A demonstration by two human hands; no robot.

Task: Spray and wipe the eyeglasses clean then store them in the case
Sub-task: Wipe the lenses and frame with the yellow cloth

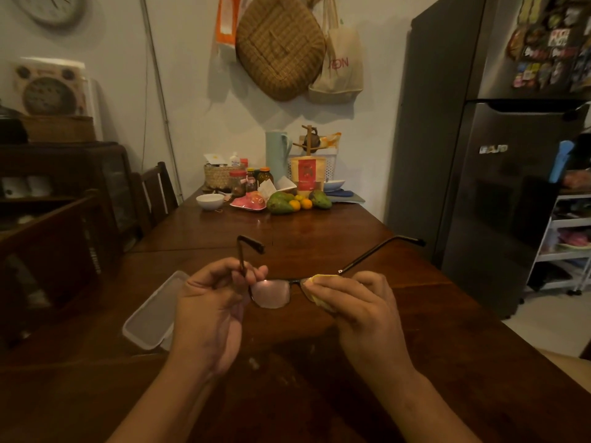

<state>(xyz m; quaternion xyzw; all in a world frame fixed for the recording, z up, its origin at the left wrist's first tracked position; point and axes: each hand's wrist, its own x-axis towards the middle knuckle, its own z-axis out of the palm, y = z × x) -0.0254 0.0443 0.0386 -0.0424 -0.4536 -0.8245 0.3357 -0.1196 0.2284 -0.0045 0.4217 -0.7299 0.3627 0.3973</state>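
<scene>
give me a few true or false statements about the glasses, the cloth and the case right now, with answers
1. The left hand holds the eyeglasses by a temple arm. True.
2. The right hand presses a yellow cloth on one lens. True.
3. The eyeglasses lie folded inside the case. False: they are held above the wooden table with both temple arms open.
4. The translucent case sits to the right of the right hand. False: it lies on the table beside the left hand.
5. The lens nearer the left hand is uncovered. True.
6. The right hand has a grip on a spray bottle. False: it holds only the cloth.
</scene>
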